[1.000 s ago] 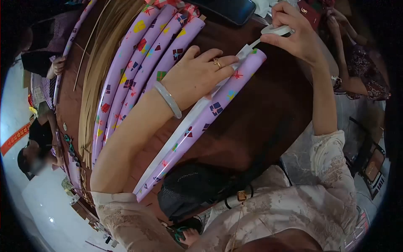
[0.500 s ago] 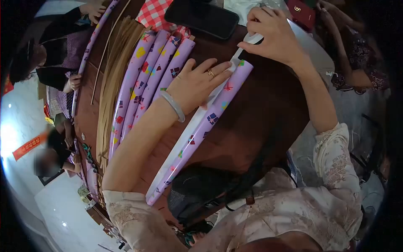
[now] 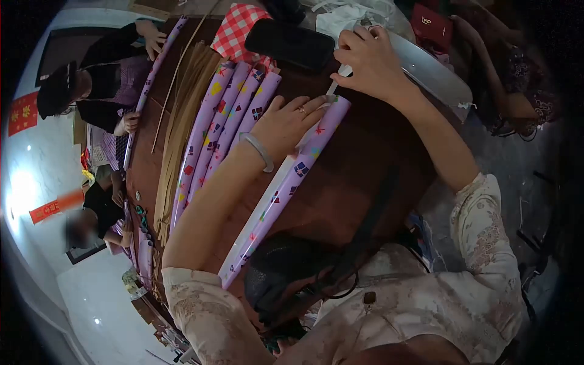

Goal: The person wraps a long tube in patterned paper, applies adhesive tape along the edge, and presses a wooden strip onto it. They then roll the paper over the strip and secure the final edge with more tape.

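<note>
A purple patterned wrapping-paper roll (image 3: pixel 277 198) lies slantwise on the table, its white edge strip facing left. My left hand (image 3: pixel 289 125), wearing a ring and a bangle, rests flat across its upper part with fingers stretched out. Past the roll's far end, my right hand (image 3: pixel 368 64) grips a roll of white tape (image 3: pixel 345 71), mostly hidden by the fingers. A short strip of tape runs from it to the paper near my left fingertips. Left of my left hand, several similar purple rolls (image 3: pixel 210 131) lie side by side.
Thin brown strips (image 3: pixel 182 121) lie along the table's left. A black phone (image 3: pixel 289 44) and a red checked cloth (image 3: pixel 238 27) lie at the back, a red box (image 3: pixel 431 27) farther right. A black bag (image 3: pixel 280 274) is near my body. Two people (image 3: pixel 100 91) handle purple rolls at left; another person (image 3: pixel 523 91) is at right.
The view has shifted slightly. My right hand with the tape has come closer to the roll's far end, and less of the tape shows. My left hand stays flat on the paper.
</note>
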A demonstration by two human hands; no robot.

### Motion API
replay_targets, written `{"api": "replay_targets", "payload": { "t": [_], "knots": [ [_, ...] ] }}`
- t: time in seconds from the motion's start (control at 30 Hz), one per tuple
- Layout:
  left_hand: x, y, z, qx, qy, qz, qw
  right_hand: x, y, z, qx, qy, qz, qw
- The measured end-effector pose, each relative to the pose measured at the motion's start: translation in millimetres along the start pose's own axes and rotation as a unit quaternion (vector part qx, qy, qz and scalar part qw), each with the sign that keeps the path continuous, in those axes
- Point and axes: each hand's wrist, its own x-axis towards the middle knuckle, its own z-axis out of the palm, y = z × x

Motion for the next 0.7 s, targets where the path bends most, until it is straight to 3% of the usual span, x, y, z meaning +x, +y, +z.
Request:
{"api": "replay_targets", "payload": {
  "t": [0.1, 0.13, 0.17, 0.23, 0.27, 0.3, 0.37, 0.5, 0.6, 0.7],
  "knots": [
    [-0.7, -3.1, 1.0, -0.092, 0.016, -0.008, 0.996, -0.5, 3.7, -10.9, 0.029, -0.017, 0.002, 0.999],
    [1.1, -6.5, 6.8, -0.124, 0.115, 0.007, 0.986, -1.1, 5.6, -14.6, 0.048, -0.031, 0.007, 0.998],
    [5.7, -7.1, 7.9, -0.123, 0.119, 0.001, 0.985, -2.8, 8.3, -15.5, 0.073, -0.035, 0.003, 0.997],
    [23.2, -1.1, 11.3, -0.356, 0.243, -0.136, 0.892, -5.2, 11.0, -17.5, 0.101, -0.035, -0.011, 0.994],
    [35.4, 3.6, 22.3, -0.364, 0.337, -0.169, 0.851, -5.7, 11.6, -19.0, 0.127, -0.037, -0.017, 0.991],
    [42.1, 6.7, 22.1, -0.365, 0.346, -0.176, 0.846, -5.6, 11.7, -20.3, 0.127, -0.039, -0.029, 0.991],
    [50.0, 10.5, 22.4, -0.378, 0.279, -0.262, 0.843, -5.9, 10.9, -22.4, 0.134, -0.07, 0.001, 0.988],
    [52.6, 12.9, 25.9, -0.374, 0.271, -0.293, 0.837, -6.7, 11.0, -23.7, 0.106, -0.077, -0.014, 0.991],
    [52.2, 9.4, 31.0, -0.314, 0.299, -0.243, 0.868, -6.6, 8.4, -25.3, 0.099, -0.078, -0.025, 0.992],
    [50.9, 12.6, 33.2, -0.322, 0.313, -0.253, 0.857, -7.8, 3.4, -26.5, 0.097, -0.128, -0.018, 0.987]
  ]
}}
